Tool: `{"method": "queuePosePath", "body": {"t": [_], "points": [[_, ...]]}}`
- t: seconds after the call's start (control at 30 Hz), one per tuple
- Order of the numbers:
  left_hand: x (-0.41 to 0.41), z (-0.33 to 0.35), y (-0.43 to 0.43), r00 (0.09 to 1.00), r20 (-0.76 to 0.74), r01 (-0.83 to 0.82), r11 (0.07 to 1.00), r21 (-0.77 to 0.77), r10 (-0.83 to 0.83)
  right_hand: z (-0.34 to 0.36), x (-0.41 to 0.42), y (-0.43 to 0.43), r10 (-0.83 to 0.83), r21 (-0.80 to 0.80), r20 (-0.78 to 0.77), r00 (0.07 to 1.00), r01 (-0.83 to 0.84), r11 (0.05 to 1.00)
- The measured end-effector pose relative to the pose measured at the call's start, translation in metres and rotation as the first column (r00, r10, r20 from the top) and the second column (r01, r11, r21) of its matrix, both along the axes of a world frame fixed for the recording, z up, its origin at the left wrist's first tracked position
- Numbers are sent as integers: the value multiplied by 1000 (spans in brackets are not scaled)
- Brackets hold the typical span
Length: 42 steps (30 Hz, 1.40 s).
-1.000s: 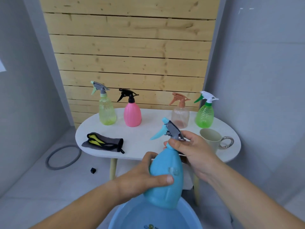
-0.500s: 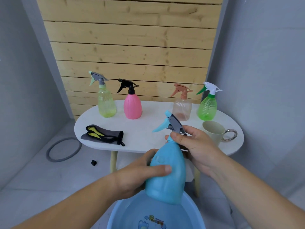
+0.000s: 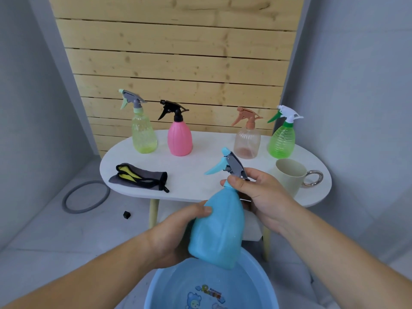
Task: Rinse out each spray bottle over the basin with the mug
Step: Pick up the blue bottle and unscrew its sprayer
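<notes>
A light blue spray bottle (image 3: 219, 228) with a grey and blue trigger head is held upright over the blue basin (image 3: 156, 286) at the bottom of the view. My left hand (image 3: 176, 235) grips its body from the left. My right hand (image 3: 258, 192) grips its neck just under the trigger head. A cream mug (image 3: 287, 177) with a silver handle stands on the white table (image 3: 189, 172) behind my right hand. At the table's back stand a yellow-green bottle (image 3: 142, 134), a pink bottle (image 3: 179, 138), a clear bottle with an orange head (image 3: 247, 141) and a green bottle (image 3: 282, 141).
A grey and yellow cloth pouch (image 3: 139, 178) lies on the table's left part. On the floor to the left are a grey ring (image 3: 85, 197) and a small black cap (image 3: 126, 215). A wooden slat wall stands behind the table.
The view tipped down, showing more of the basin. My hands keep the same hold on the blue bottle, which stays over the basin.
</notes>
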<state>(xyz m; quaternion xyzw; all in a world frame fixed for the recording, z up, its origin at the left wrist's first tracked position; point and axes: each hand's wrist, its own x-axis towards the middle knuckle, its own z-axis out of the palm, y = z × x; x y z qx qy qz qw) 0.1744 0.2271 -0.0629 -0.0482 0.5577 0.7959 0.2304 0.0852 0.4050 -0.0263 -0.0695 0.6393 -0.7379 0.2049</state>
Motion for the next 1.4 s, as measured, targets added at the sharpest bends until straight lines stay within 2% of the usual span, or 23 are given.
{"method": "queuePosePath", "body": {"t": [0.2, 0.47, 0.63, 0.7, 0.77, 0.9, 1.07, 1.23, 1.33, 1.4], "points": [[0, 1, 3, 998, -47, 40, 994, -101, -45, -4, -2, 0, 22, -5, 19, 1000, -22, 1000], [-6, -1, -14, 997, 66, -34, 999, -18, 35, -3, -19, -8, 114, -86, 128, 985, -104, 991], [-5, -8, -26, 989, 129, -77, 997, 16, 74, -5, -32, -14, 150, -234, 182, 972, -106, 967], [-3, -11, -27, 991, 125, -54, 998, 35, 50, -6, -40, -13, 90, -253, 172, 981, -44, 966], [-4, -14, -27, 994, 105, -46, 999, 18, 44, -9, -48, -13, -21, -206, 146, 989, 51, 977], [-5, -17, -27, 999, 34, -32, 984, -173, 38, -18, -61, -16, -285, -81, 83, 955, 292, 953], [-3, -26, -33, 998, 46, -25, 931, -363, 45, -29, -76, -27, -532, -64, 9, 847, 532, 845], [-1, -31, -33, 998, 61, -4, 915, -404, 31, -41, -90, -32, -624, 44, 19, 781, 623, 781], [0, -31, -33, 998, 60, 5, 907, -422, 22, -51, -93, -37, -620, 43, 48, 783, 619, 785], [0, -31, -33, 999, 48, 3, 902, -432, 20, -60, -95, -39, -602, 133, -5, 798, 597, 791]]}}
